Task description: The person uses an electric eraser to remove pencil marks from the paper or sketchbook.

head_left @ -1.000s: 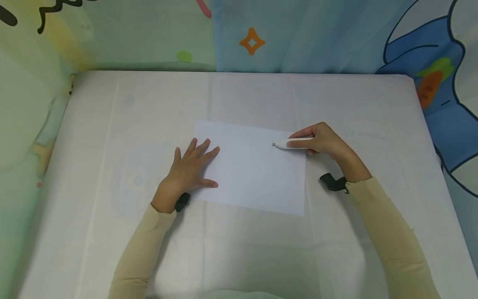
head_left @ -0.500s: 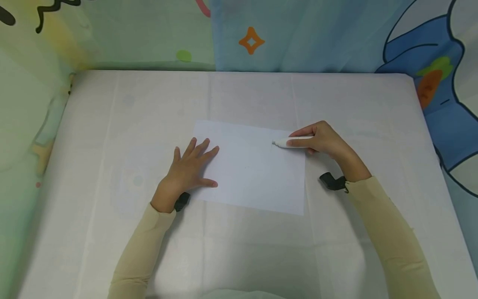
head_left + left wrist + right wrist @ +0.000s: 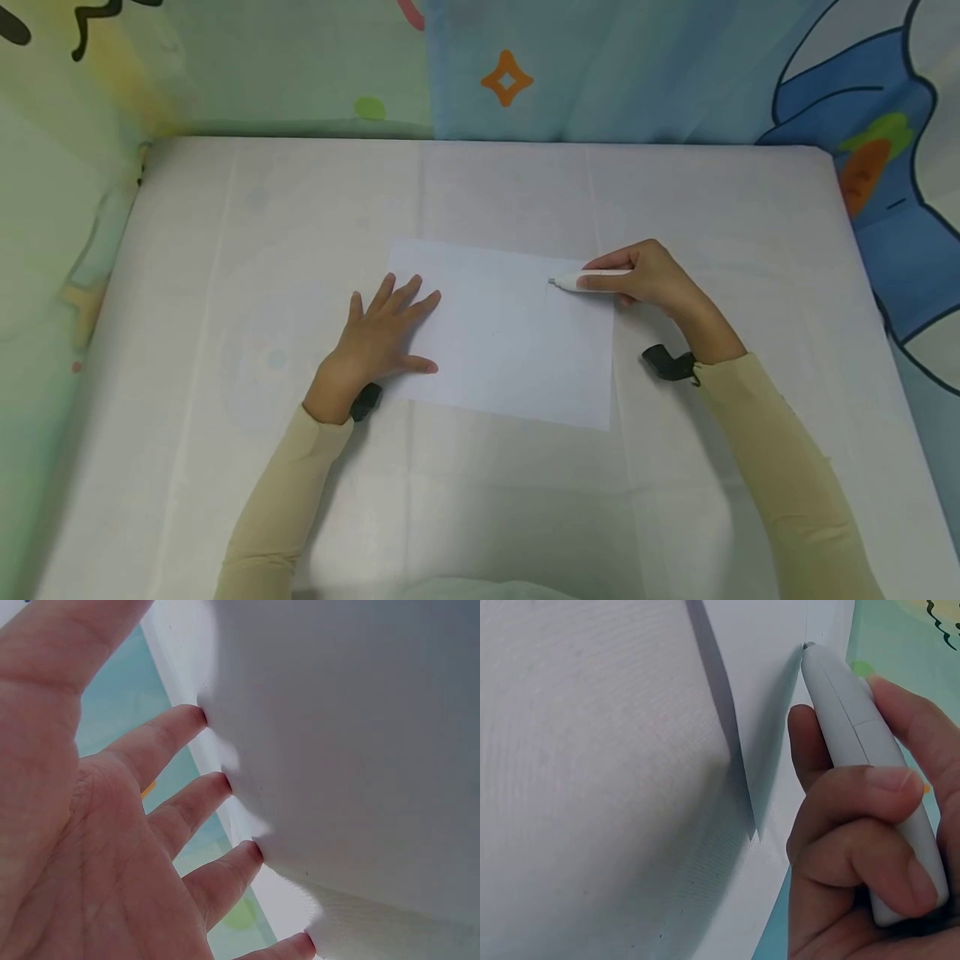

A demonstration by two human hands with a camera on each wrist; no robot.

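Observation:
A sheet of white paper (image 3: 495, 350) lies on the white-covered table. My left hand (image 3: 378, 337) rests with spread fingers on its left edge; in the left wrist view the fingertips (image 3: 251, 851) touch the white surface. My right hand (image 3: 645, 275) grips a white pen-shaped tool (image 3: 847, 720) with a small metal tip, its fingers curled round the thick body. That tip meets the paper near the upper right corner, and a faint thin line shows beside it. The exact kind of tool cannot be made out.
A white cloth (image 3: 300, 208) with fold creases covers the table. Printed curtains (image 3: 630, 75) stand along the back and sides. Black wrist cameras (image 3: 667, 363) sit at both cuffs.
The right hand and the white tool have slid slightly away from the body along the paper. The left hand stays in place; the whole view shifts a little.

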